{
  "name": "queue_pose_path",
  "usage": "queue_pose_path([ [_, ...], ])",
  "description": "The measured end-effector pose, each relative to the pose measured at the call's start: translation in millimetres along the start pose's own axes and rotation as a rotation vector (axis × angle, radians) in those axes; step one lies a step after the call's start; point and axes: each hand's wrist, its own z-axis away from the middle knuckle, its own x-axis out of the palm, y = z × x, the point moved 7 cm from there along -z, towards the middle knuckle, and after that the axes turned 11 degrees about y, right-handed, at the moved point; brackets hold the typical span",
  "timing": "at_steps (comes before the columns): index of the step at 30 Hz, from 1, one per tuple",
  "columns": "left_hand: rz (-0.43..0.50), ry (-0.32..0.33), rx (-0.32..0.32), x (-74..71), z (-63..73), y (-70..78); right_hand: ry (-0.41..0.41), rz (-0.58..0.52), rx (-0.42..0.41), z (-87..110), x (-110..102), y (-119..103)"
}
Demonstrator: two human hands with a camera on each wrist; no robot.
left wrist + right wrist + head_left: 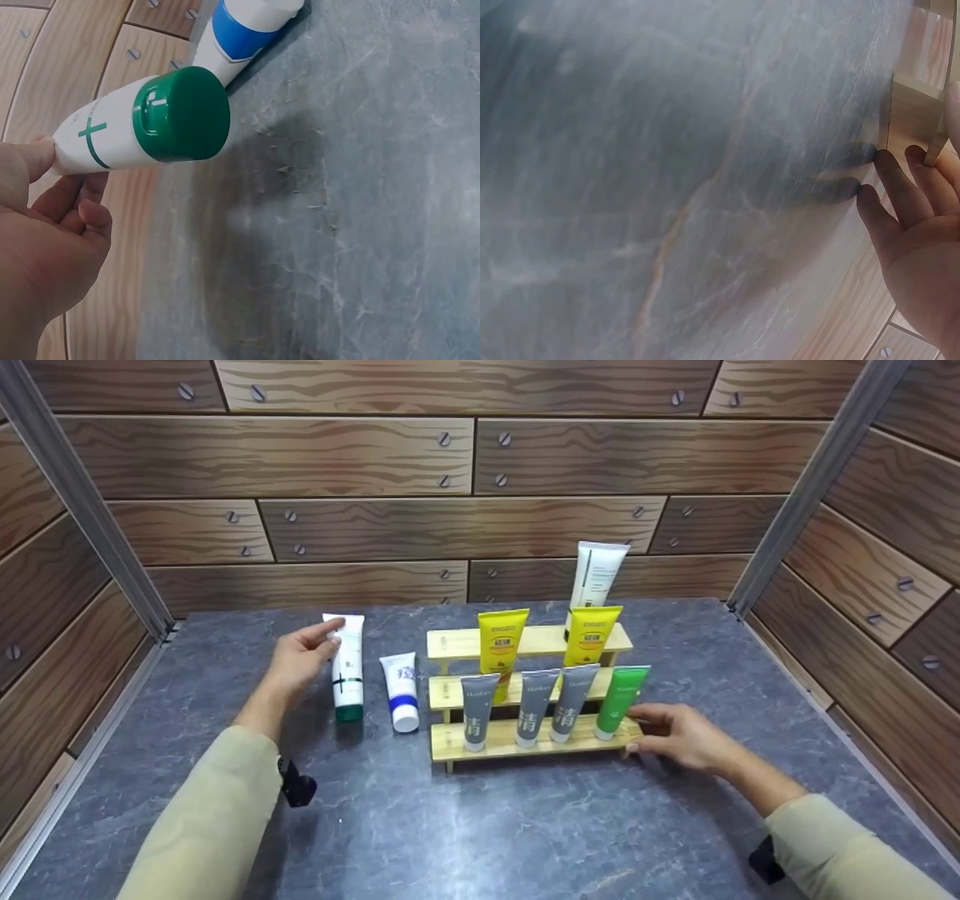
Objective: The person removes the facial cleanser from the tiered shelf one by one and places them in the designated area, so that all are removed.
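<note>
My left hand (296,661) pinches a white squeeze tube with a green cap (348,664) near its flat end. In the left wrist view the tube's green cap (184,116) points away from the hand. A smaller white tube with a blue band (401,686) lies on the table beside it. My right hand (690,736) grips the right end of the lowest shelf of a three-tier wooden rack (442,744). In the right wrist view, fingers (904,195) reach under the rack's end (916,105), and the thumb is mostly out of frame.
Several grey tubes (478,712) and a green tube (622,701) stand on the lowest shelf. Two yellow tubes (502,641) stand behind them, and a tall white tube (598,574) is at the top right. Wood-patterned walls (360,457) enclose the grey marbled table (450,840).
</note>
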Motion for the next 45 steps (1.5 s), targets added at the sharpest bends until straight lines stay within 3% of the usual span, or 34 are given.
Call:
queue_pose_path([
  [7, -0.009, -0.020, -0.039, 5.8, 1.3, -17.9, -0.005, 0.002, -0.005, 1.3, 1.5, -0.4],
  [18, -0.013, -0.028, -0.099, 19.5, 2.3, -32.1, 0.005, -0.005, -0.010, 1.3, 2.1, -1.1],
  [30, -0.096, -0.072, -0.174, 28.4, 1.2, -51.9, 0.003, 0.013, -0.008, 3.0, 1.1, -0.2],
  [37, -0.107, -0.113, -0.161, 30.2, 4.2, -54.6, -0.001, 0.022, 0.008, 2.9, -0.1, -0.3],
  [45, -0.126, -0.106, -0.107, 33.9, 5.0, -48.2, 0.002, 0.000, 0.006, 2.0, -0.3, -2.9],
])
